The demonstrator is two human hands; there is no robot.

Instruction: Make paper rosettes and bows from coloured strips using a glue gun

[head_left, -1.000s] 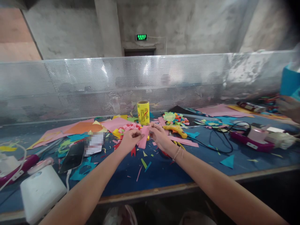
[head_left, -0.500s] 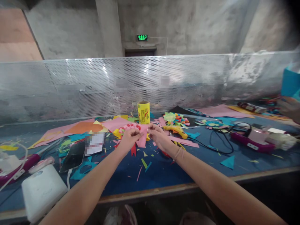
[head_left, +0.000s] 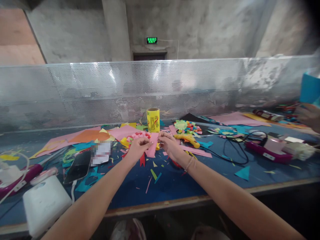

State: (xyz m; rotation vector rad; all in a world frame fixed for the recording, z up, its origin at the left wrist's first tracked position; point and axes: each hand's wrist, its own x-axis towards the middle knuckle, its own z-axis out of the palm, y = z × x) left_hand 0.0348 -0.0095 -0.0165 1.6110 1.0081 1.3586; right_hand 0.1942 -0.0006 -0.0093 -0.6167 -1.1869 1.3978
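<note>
My left hand (head_left: 139, 147) pinches a strip of pink paper (head_left: 152, 150) between thumb and fingers above the blue tabletop. At the strip's right edge, the fingers of my right hand (head_left: 170, 146) are drawn together and appear to grip it; their tips are too small to see well. Just behind my left fingers sits a pink and red ruffled paper piece (head_left: 138, 134), with a red ribbon tail (head_left: 142, 160) hanging below. A yellow printed roll (head_left: 153, 120) stands upright behind the strip. To the right of my right hand lies a yellow glue gun (head_left: 188, 139).
A phone (head_left: 78, 166) and a white box-shaped device (head_left: 47, 204) lie left. Purple power strips (head_left: 268, 152) and black cable (head_left: 233, 160) lie right. Coloured scraps (head_left: 243, 172) litter the table before a perforated metal screen (head_left: 100, 96). Another person's hand (head_left: 308, 115) shows at far right.
Both hands stay in nearly the same place. The pink paper strip looks slightly narrower between them, and my right fingertips have shifted a little. The other person's hand moved slightly.
</note>
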